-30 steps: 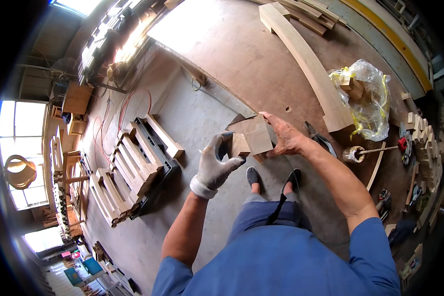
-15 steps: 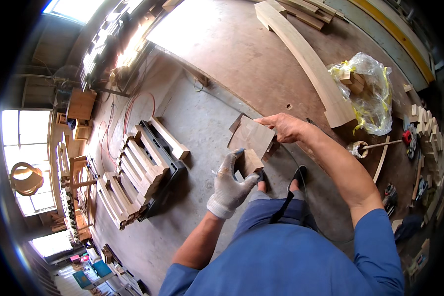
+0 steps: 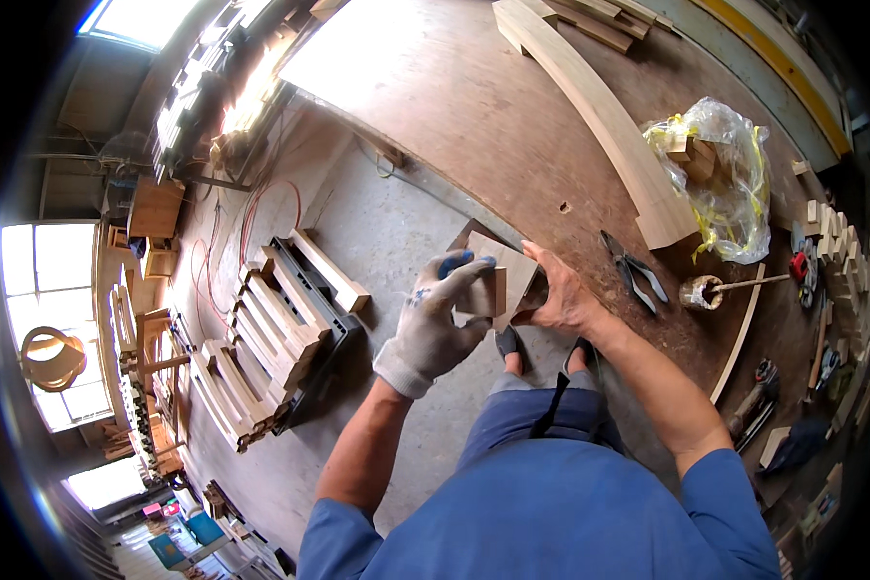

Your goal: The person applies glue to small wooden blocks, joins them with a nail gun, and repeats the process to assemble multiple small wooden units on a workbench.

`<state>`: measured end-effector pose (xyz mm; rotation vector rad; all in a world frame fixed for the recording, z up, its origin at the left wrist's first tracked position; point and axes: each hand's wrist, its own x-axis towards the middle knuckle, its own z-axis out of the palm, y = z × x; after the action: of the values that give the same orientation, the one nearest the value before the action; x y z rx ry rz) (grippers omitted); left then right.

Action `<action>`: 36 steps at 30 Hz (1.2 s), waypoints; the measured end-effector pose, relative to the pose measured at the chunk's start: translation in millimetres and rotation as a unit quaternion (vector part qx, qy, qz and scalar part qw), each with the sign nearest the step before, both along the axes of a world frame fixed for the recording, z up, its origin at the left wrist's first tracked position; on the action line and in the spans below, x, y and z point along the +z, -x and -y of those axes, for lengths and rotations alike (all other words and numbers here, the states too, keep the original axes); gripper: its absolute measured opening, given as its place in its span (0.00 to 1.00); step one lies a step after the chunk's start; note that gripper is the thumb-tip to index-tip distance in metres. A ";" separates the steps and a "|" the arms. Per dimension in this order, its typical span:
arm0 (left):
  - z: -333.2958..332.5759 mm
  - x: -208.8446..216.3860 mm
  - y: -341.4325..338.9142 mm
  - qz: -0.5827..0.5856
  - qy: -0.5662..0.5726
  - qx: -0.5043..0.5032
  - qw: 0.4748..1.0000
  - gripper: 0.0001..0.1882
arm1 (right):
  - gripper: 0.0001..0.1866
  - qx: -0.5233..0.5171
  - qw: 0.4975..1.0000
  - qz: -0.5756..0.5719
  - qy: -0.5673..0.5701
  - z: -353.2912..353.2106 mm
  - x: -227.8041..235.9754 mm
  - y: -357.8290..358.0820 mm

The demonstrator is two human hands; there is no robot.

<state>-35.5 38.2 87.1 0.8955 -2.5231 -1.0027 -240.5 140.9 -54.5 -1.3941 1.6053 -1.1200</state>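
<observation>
1. The left hand [image 3: 440, 324] wears a grey work glove with blue fingertips and is closed round a small wooden block [image 3: 483, 290] — fingers curled over its top, thumb beneath, so the piece stands pinched and steady at chest height in front of the body.
2. The right hand [image 3: 561, 295] is bare. It lies just to the right of the gloved one, its fingers bent onto a flat, thin wooden panel [image 3: 512, 266] that sits behind and against the block; the thumb is hidden, so how firmly it grips I cannot tell.
3. Both pieces are touching, held off the workbench [image 3: 474, 106] — apparently so that one face can be matched or pressed to the other.
4. Beyond the right hand, on the bench, lie pliers [image 3: 633, 271], and further right a small pot with a stick in it [image 3: 701, 290], likely a glue pot kept within easy reach.
5. Further out from that hand are a long curved timber [image 3: 599, 111] and a clear plastic bag of offcuts [image 3: 720, 174].
6. Beyond the left hand, down on the floor, stacked wooden parts [image 3: 280, 333] lie in rows.
</observation>
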 end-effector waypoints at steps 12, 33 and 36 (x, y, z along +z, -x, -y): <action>18.4 -4.5 27.0 0.120 0.009 -0.086 0.989 0.36 | 0.78 -0.088 0.993 -0.049 0.062 -21.5 -10.4 -33.3; 20.4 1.9 37.8 0.164 0.049 -0.109 0.979 0.33 | 0.77 -0.077 0.994 -0.079 0.026 -24.2 -14.8 -35.4; 21.6 0.0 37.1 0.165 0.052 -0.112 0.979 0.33 | 0.77 -0.077 0.993 -0.086 0.030 -24.0 -16.3 -35.6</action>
<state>-72.6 16.5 87.1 0.8165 -2.9800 -0.8285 -204.8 165.0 -70.7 -1.4590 1.8416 -1.1716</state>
